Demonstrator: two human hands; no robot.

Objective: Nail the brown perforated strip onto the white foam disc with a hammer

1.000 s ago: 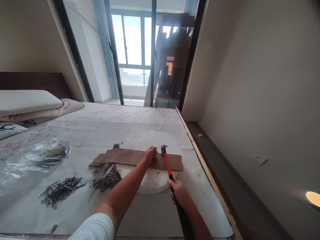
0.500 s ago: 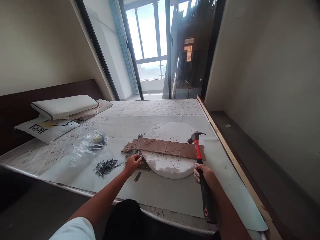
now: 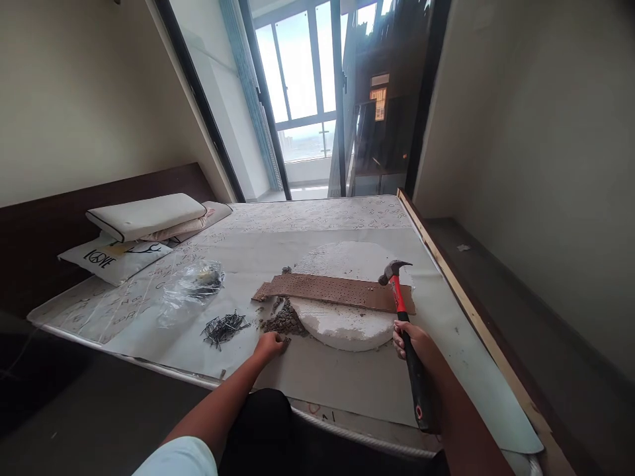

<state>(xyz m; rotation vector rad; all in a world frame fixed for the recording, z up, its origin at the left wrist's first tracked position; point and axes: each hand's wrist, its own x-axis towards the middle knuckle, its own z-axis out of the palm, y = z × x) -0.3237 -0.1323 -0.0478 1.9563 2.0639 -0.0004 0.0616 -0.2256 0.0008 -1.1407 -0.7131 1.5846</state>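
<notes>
mattress (image 3: pixel 317 213) before a glass door (image 3: pixel 340 125), claw hammer (image 3: pixel 399 299) in the right hand (image 3: pixel 415 338)

on the mattress is spread a pale sheet (image 3: pixel 342 380), and on this sheet lies a white round slab (image 3: pixel 347 325). one brown perforated board (image 3: pixel 327 289) lies across the slab, its left end reaching beyond the rim. the right hand is closed firmly around the black handle of the claw hammer; the hammer head appears in front of the board's right end, but i cannot tell if they touch. the left hand (image 3: pixel 269 345) is near the sheet with fingers almost together, at a small dark piece (image 3: pixel 286 343) – whether it is pinched or only touched, i cannot tell. just beyond this hand is grey crumbled debris (image 3: pixel 284 322); to its left, a pile of nails (image 3: pixel 223 328) and a clear plastic bag (image 3: pixel 191 291). pillows (image 3: pixel 149 217) rest near the dark headboard (image 3: pixel 99 193).
</notes>
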